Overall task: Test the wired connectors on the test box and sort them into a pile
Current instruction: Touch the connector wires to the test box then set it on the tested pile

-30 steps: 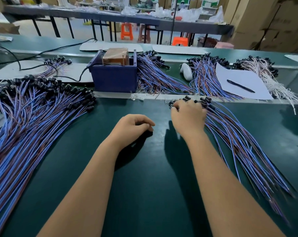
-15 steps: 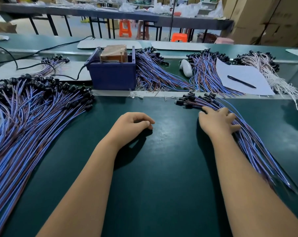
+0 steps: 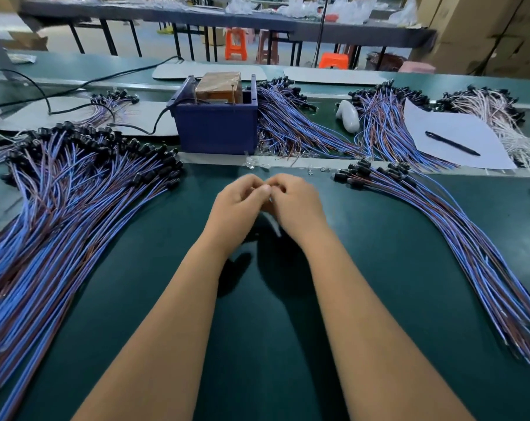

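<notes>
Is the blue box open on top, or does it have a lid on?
Open. The blue box has no lid, and a brown block and two thin upright rods show above its rim.

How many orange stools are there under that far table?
2: one orange stool stands left under the far table, another orange stool sits lower to the right. More may be hidden.
</notes>
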Demonstrator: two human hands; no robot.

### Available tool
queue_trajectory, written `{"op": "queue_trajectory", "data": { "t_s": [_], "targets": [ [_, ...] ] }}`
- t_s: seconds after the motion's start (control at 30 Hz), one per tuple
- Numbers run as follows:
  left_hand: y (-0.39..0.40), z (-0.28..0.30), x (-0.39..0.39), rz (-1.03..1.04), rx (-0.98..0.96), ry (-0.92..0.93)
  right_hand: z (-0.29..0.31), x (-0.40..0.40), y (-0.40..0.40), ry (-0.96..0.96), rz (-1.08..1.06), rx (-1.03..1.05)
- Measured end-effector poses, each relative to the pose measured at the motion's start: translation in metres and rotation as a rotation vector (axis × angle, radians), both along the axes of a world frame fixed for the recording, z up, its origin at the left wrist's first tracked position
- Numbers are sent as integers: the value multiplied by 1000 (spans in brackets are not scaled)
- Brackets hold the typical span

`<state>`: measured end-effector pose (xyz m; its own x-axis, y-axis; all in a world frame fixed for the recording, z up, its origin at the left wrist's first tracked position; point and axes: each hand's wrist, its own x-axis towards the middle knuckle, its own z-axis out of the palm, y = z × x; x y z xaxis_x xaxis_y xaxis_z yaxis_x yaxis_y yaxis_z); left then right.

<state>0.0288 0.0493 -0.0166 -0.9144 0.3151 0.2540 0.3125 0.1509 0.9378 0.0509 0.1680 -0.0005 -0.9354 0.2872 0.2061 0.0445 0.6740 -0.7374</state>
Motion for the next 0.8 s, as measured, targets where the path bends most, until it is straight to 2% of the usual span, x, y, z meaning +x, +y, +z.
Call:
{"op": "queue_trajectory", "data": {
  "t_s": [0.07, 0.13, 0.2, 0.27, 0.37, 0.43, 0.5, 0.63, 0.8],
  "targets": [
    [-2, 3, -2, 110, 165, -49, 2, -3, -20, 40, 96, -227],
    [-5, 5, -4, 232, 186, -77, -3, -5, -30, 57, 138, -260],
    [-8, 5, -4, 359, 72, -39, -10, -5, -32, 57, 157, -233],
    [-15, 9, -8, 508, -81, 74, -14, -5, -28, 58, 156, -259],
    [-38, 11, -21, 735, -418, 187, -16, -6, -24, 43, 145, -285],
    [-56, 8, -30, 758, -634, 68, -16, -5, -25, 26, 156, -254],
    [-67, 4, -32, 722, -724, -28, -17, -4, -27, 14, 165, -202],
    [-67, 3, -31, 692, -703, 31, -19, -2, -28, 16, 180, -134],
    [-69, 3, -30, 740, -712, -23, -18, -1, -29, 9, 187, -128]
  ]
}}
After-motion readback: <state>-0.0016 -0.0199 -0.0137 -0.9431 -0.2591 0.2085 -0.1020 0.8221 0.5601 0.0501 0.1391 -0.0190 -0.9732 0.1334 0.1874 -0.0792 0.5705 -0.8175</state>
